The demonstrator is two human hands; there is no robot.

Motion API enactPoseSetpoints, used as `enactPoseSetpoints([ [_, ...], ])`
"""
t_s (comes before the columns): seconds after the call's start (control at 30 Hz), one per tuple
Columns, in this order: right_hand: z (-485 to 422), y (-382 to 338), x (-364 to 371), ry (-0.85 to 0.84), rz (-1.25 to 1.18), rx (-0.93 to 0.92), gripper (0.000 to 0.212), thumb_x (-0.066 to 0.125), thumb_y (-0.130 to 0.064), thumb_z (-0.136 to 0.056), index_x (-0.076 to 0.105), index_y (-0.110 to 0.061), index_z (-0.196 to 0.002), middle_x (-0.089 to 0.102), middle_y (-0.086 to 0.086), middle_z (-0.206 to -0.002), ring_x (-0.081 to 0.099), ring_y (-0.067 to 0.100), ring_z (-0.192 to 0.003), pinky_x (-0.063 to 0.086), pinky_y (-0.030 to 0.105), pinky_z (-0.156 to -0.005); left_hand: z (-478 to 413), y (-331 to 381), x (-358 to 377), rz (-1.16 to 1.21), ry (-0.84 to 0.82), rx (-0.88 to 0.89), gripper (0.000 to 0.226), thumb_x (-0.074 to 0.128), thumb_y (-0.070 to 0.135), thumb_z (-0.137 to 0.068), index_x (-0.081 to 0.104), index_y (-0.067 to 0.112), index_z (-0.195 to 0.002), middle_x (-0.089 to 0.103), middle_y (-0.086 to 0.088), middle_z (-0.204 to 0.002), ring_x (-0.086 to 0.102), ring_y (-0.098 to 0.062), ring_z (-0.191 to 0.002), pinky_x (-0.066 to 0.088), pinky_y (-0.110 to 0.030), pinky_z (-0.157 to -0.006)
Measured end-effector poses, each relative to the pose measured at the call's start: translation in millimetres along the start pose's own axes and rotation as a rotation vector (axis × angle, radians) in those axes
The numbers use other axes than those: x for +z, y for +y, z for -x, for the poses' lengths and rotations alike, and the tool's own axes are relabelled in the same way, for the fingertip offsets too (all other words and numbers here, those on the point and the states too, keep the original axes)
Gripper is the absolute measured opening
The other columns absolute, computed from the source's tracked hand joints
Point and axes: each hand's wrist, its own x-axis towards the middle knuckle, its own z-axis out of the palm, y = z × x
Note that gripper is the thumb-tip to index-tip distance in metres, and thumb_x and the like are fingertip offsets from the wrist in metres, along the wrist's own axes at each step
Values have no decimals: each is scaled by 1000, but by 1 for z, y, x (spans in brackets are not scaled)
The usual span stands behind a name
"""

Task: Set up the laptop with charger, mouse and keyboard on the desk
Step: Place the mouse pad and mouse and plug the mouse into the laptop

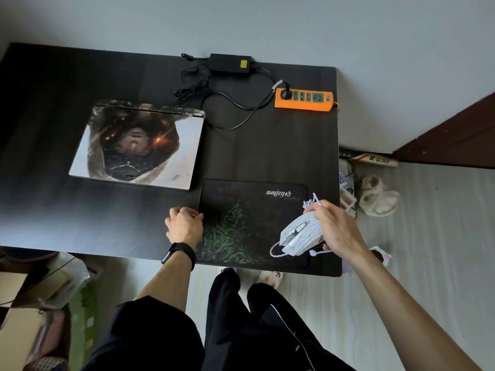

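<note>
Right grip (337,231) clenched round the white mouse (300,234), over the mouse pad's (241,207) near right corner. Left grip (184,226) curled at the pad's left edge; can't tell if it's pinching. Behind on the worktop (53,210), the closed laptop (136,145); farthest, the charger (230,62), plugged into the orange power strip (304,99).

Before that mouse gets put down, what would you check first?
1. The mouse in the right hand: ok.
2. The mouse pad flat on the desk, left hand at its edge: ok.
3. The mouse cable plugged into the laptop: not ok.
4. The laptop lid open: not ok, shut.
5. The charger plugged into the power strip: ok.
6. A keyboard on the desk: not ok, none in view.
</note>
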Motion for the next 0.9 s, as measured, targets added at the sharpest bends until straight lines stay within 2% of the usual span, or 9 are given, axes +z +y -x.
enactPoseSetpoints([
  [0.13, 3, -4, 3, -9, -30, 13, 29, 40, -22, -94, 67, -27, -89, 67, -11, -96, 62, 17, -85, 45, 20, -40, -7, 9, -4, 1, -10, 16, 22, 64, 33, -93, 69, 20, -110, 47, -6, -131, 43, -33, -122, 41, -50, -99],
  [0.3, 5, -6, 8, -21, 8, 0, 28, 39, -26, -93, 67, -30, -90, 69, 0, -92, 64, 23, -85, 48, 25, -45, -1, 7, -3, 25, -9, 44, 28, 57, 30, -95, 58, 17, -120, 47, -11, -133, 42, -36, -124, 41, -50, -99],
  [0.43, 5, -10, 14, -75, 33, -9, 28, 39, -27, -91, 66, -34, -91, 68, -1, -94, 63, 24, -83, 48, 28, -48, 42, 24, -7, 217, -19, 273, 39, 60, 43, -93, 58, 17, -121, 59, -7, -121, 55, -26, -114, 46, -38, -95],
  [0.53, 2, -16, 21, -116, 28, -18, 28, 39, -24, -91, 66, -33, -92, 67, 1, -95, 60, 23, -78, 48, 29, -48, 94, 59, -23, 454, -458, 379, 38, 67, 55, -85, 65, 27, -110, 71, 10, -105, 67, -4, -98, 50, -24, -90],
  [0.6, -2, -18, 26, -138, 34, -42, 29, 39, -24, -93, 67, -34, -94, 67, 2, -97, 62, 25, -80, 47, 28, -46, 121, 78, -31, 430, -758, 446, 44, 71, 63, -76, 63, 36, -109, 71, 11, -109, 66, 1, -99, 52, -24, -92],
  [0.63, -4, -17, 29, -147, 45, -52, 31, 38, -25, -96, 67, -36, -96, 67, 2, -98, 64, 26, -81, 47, 28, -45, 129, 84, -32, 342, -780, 502, 48, 73, 65, -71, 62, 37, -109, 71, 11, -106, 66, 0, -96, 53, -23, -88],
  [0.77, -16, -12, 23, -103, 57, -61, 30, 36, -37, -100, 66, -39, -104, 69, -6, -100, 72, 28, -66, 44, 28, -43, 134, 97, -34, -50, -384, 654, 57, 64, 73, -63, 64, 27, -97, 68, 8, -88, 65, -13, -80, 54, -31, -75],
  [0.83, -23, -12, 8, 27, 21, -38, 28, 37, -32, -100, 65, -33, -101, 74, -8, -95, 72, 23, -68, 46, 29, -57, 128, 91, -31, -37, -272, 555, 62, 59, 77, -62, 64, 25, -96, 71, 6, -90, 67, -17, -85, 54, -30, -76],
  [0.9, -30, -15, -15, 256, -35, -21, 27, 41, -26, -98, 67, -25, -92, 74, -7, -80, 67, 23, -86, 46, 33, -73, 113, 80, -28, 12, -221, 353, 68, 57, 81, -64, 62, 23, -97, 72, 2, -93, 68, -21, -89, 53, -31, -78],
])
